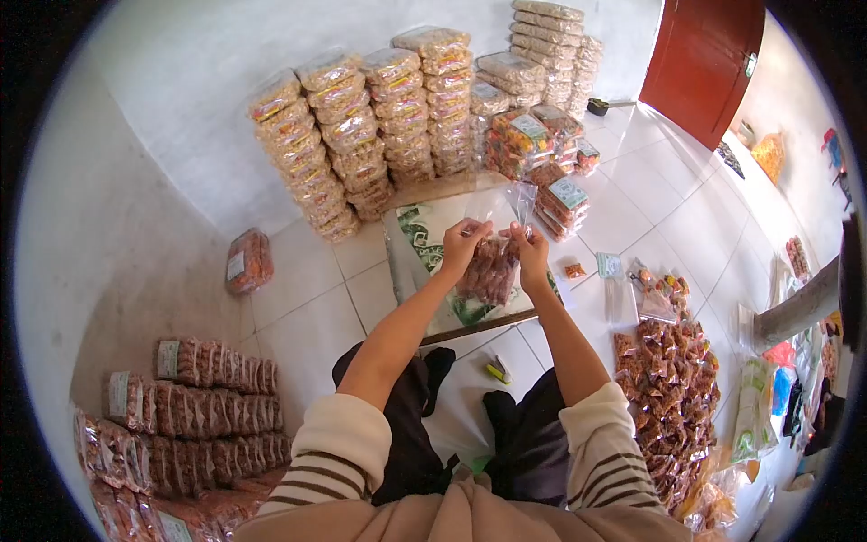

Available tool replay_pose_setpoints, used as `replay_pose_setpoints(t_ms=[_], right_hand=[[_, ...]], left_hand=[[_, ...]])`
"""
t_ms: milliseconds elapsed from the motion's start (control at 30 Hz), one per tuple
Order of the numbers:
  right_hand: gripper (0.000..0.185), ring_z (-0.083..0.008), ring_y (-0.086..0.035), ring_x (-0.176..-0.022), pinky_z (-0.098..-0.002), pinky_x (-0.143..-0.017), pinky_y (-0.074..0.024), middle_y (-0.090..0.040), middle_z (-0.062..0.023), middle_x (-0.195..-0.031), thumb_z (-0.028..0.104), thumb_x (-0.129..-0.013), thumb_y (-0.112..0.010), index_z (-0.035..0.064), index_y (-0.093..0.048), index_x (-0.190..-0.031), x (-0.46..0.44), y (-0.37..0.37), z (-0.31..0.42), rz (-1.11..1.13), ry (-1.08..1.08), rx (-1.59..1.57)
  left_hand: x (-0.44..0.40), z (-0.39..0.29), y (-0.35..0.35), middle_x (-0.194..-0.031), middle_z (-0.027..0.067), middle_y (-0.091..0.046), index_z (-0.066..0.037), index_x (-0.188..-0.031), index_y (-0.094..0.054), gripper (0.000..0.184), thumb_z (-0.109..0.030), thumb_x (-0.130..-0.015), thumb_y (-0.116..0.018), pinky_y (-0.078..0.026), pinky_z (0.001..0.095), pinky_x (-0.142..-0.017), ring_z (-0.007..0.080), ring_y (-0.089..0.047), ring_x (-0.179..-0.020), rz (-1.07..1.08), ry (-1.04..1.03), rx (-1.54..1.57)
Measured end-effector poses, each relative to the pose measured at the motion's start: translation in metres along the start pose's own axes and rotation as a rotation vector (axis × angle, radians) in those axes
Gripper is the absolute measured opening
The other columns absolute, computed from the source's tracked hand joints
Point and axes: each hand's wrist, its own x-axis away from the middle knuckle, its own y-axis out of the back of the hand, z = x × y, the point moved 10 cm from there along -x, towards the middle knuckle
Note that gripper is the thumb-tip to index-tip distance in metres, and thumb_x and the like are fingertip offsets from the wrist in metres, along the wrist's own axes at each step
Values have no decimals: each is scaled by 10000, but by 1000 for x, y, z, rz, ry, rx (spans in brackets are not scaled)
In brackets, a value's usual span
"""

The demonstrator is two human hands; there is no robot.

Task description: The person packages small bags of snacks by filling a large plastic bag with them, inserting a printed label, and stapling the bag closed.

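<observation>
A clear plastic bag (489,271) with reddish-brown packets inside stands on a low table (418,237) with a green and white printed top. My left hand (464,242) pinches the left side of the bag's mouth. On the right side, my right hand (529,246) grips the same bag with fingers closed. The empty upper part of the bag rises above both hands.
Tall stacks of packed bags (348,117) line the wall. Small brown packets (668,388) lie heaped at right. Bundled packs (212,397) fill the lower left. A yellow-green cutter (496,369) lies between my feet. A red door (703,68) is at the back right.
</observation>
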Motion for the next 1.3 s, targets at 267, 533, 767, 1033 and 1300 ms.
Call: replay_pose_setpoints(t_ms=[267, 533, 767, 1033, 1300], right_hand=[[156, -102, -534, -682, -233, -678, -427, -589, -44, -724, 172, -841, -568, 20, -585, -809, -3, 19, 53, -41, 271, -16], [157, -155, -553, -825, -251, -778, -402, -603, -58, -880, 119, -832, -543, 28, -600, -946, 17, 9, 120, -89, 471, 232], [106, -173, -564, -838, -290, -756, -446, -594, -111, -902, 51, -823, -523, 1, -587, -891, 29, 15, 162, -185, 469, 239], [281, -288, -471, -977, -392, -828, -378, -504, -97, -1035, 177, -656, -712, 68, -550, -857, 50, -25, 167, 26, 814, 941], [196, -270, -480, -968, -384, -825, -385, -506, -88, -1048, 126, -652, -698, 67, -577, -796, 52, -33, 165, 86, 802, 997]], left_hand=[[-3, -14, -1, -827, 43, -618, -9, -878, -592, 188, -181, -805, -612, -439, 225, -661, 116, -574, -757, 45, 61, 247], [-2, -56, 18, -830, 46, -612, -32, -859, -580, 135, -126, -779, -632, -427, 232, -724, 102, -560, -785, -49, -40, 310], [1, -60, 20, -755, 27, -584, -49, -753, -533, 152, -71, -724, -680, -425, 231, -689, 90, -545, -743, -91, -71, 234], [4, -68, 20, -755, 15, -573, -49, -755, -528, 157, -98, -738, -677, -419, 223, -687, 81, -531, -728, -91, -116, 205], [0, -60, 20, -766, 16, -577, -55, -763, -540, 155, -121, -740, -677, -418, 225, -700, 80, -530, -758, -41, -105, 204]])
